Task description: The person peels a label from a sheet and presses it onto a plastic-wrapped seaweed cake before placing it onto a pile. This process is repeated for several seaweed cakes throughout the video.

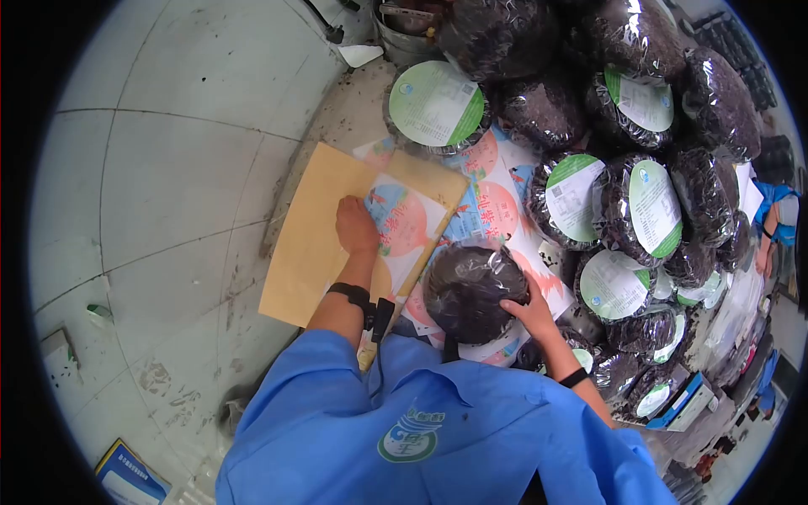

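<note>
My left hand (357, 225) lies closed on the left part of a printed plastic sheet (402, 220) with pink and blue artwork. That sheet rests on a tan board (316, 206). My right hand (530, 305) is wrapped round the right side of a dark, round bundle (473, 293) in clear film. The bundle sits in front of my body, over more printed sheets (497, 198). What the fingers of my left hand hold, if anything, is too small to make out.
Dark film-wrapped bundles (574, 198) with green and white labels are piled at the right and back. A metal bucket (402, 42) stands at the top. Tiled floor (177, 177) spans the left. Another person's arm (770, 220) shows at far right.
</note>
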{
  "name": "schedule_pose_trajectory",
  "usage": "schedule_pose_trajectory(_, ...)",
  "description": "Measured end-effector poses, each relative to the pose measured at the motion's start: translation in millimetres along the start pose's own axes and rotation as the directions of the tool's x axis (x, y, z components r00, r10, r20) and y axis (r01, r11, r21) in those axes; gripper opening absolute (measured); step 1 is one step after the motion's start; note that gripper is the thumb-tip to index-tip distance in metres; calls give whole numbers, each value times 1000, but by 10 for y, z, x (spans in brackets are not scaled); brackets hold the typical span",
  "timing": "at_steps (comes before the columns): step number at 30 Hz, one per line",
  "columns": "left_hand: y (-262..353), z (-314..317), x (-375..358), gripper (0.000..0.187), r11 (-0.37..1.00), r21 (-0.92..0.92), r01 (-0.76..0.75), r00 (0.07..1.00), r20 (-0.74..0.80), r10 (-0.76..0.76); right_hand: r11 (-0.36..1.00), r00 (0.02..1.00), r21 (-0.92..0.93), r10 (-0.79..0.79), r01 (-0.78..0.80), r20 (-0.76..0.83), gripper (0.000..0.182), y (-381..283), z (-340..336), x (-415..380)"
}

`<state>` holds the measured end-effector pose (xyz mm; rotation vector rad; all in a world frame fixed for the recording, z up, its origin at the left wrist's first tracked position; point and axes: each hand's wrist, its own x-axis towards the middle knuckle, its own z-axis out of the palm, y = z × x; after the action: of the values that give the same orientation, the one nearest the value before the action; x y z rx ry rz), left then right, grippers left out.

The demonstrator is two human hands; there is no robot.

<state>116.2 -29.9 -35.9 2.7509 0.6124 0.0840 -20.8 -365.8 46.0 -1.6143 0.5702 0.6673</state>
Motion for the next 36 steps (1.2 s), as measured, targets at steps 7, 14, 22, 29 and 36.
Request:
schedule_pose_trajectory(7,63,-30,-23,14,995,-92,44,995,-81,-51,966,988,-257,-32,-9,-154,81,71,-133,-273)
schedule_pose_trajectory(14,298,-820,-336,7,876,-436,-206,976,-153,153,841,869,-429,-448,329,-212,72,-232,-92,-573)
schedule_pose_trajectory(22,879,-1847,-1553,9,251,-904,346,806,423,413,911,995,411,-59,21,80,26,-505,411,-921)
schedule_pose_trajectory(29,849,-883,-1480,14,693,-681,-237,867,174,467,990,939,-7,-132,137,-316,27,-191,320,-580)
schedule_pose_trajectory(36,751,-677,-1501,40,803,-577,-148,962,105,252,875,927,-471,-78,-113,-368,65,38,256,-383)
